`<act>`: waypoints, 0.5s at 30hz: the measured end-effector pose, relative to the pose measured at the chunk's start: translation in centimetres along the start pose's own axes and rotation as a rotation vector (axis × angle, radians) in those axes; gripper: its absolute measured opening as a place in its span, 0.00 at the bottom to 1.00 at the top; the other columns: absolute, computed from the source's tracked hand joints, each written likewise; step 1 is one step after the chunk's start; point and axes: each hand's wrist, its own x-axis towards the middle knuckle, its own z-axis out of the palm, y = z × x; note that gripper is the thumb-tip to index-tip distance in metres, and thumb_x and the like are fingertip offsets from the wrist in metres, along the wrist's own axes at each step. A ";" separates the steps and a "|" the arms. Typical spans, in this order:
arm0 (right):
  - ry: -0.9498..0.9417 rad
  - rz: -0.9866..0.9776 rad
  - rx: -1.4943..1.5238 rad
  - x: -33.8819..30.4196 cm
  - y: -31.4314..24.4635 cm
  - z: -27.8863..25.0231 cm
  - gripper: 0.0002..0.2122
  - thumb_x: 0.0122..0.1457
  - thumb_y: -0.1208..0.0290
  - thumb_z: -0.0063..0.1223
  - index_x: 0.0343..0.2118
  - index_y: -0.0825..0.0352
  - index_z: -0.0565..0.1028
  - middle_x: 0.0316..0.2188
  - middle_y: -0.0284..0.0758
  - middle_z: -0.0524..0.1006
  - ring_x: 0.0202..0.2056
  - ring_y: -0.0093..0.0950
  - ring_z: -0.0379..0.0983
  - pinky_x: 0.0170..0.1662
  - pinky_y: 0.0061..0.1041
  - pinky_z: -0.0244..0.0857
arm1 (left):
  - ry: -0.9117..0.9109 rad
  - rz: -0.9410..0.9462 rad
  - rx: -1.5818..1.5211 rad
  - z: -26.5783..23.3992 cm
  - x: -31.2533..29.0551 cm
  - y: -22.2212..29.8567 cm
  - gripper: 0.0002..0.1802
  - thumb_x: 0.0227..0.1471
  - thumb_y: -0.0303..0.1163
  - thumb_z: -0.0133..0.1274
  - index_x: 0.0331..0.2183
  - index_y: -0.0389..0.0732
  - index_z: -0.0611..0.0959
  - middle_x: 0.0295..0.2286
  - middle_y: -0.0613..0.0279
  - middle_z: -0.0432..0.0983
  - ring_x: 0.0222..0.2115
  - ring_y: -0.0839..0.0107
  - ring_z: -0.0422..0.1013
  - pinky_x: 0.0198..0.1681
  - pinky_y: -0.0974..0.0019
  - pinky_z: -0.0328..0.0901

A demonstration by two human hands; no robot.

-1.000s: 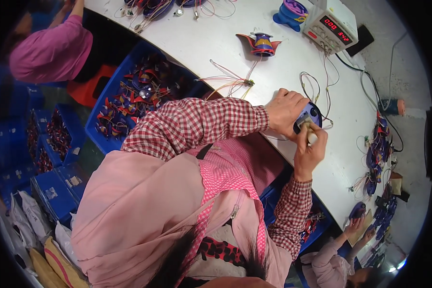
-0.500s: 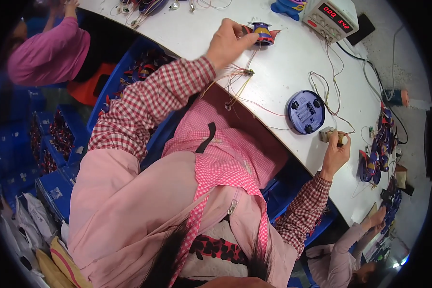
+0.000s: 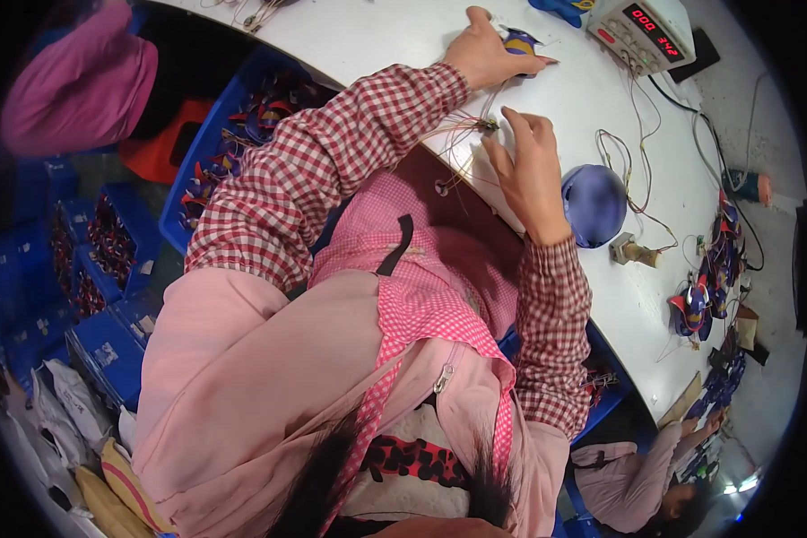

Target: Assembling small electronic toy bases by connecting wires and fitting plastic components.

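In the head view, the left hand (image 3: 486,56) spreads against a flared, glossy purple-and-yellow piece (image 3: 520,40) on the smooth white surface (image 3: 637,296); whether it grips, I cannot tell. The right hand (image 3: 531,170), fingers parted, is beside thin-wired circuitry (image 3: 487,125).

Right fingers (image 3: 519,134) now off the block (image 3: 637,253)

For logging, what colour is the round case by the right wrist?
Bluish purple round case, clearest in the head view.
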 end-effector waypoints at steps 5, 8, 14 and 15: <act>-0.171 0.087 0.040 1.1 0.2 0.7 0.12 0.51 0.71 0.55 0.36 0.71 0.74 0.28 0.40 0.73 0.33 0.34 0.69 0.37 0.30 0.64 | -0.083 -0.205 -0.157 0.8 1.1 -0.7 0.32 0.36 0.37 0.59 0.41 0.28 0.68 0.28 0.52 0.74 0.24 0.60 0.72 0.27 0.64 0.68; -0.211 0.482 0.510 1.5 0.0 -1.0 0.10 0.53 0.68 0.55 0.32 0.72 0.76 0.23 0.33 0.74 0.27 0.23 0.68 0.32 0.22 0.63 | -0.098 -0.189 -0.093 1.2 1.7 -2.2 0.35 0.32 0.41 0.61 0.38 0.25 0.69 0.27 0.50 0.75 0.24 0.62 0.73 0.26 0.67 0.69; -0.240 0.608 0.810 1.8 -0.1 -3.4 0.11 0.55 0.66 0.54 0.32 0.70 0.76 0.23 0.28 0.75 0.24 0.14 0.64 0.29 0.14 0.59 | -0.234 -0.156 -0.251 1.5 1.3 -2.5 0.30 0.20 0.42 0.65 0.25 0.26 0.79 0.25 0.49 0.76 0.25 0.67 0.74 0.28 0.72 0.69; -0.267 0.609 0.802 1.8 -0.1 -3.9 0.10 0.56 0.66 0.54 0.33 0.69 0.76 0.24 0.28 0.75 0.25 0.14 0.64 0.29 0.14 0.58 | -0.244 -0.148 -0.258 1.5 1.3 -2.3 0.30 0.20 0.42 0.65 0.25 0.26 0.79 0.25 0.49 0.76 0.25 0.67 0.74 0.28 0.72 0.69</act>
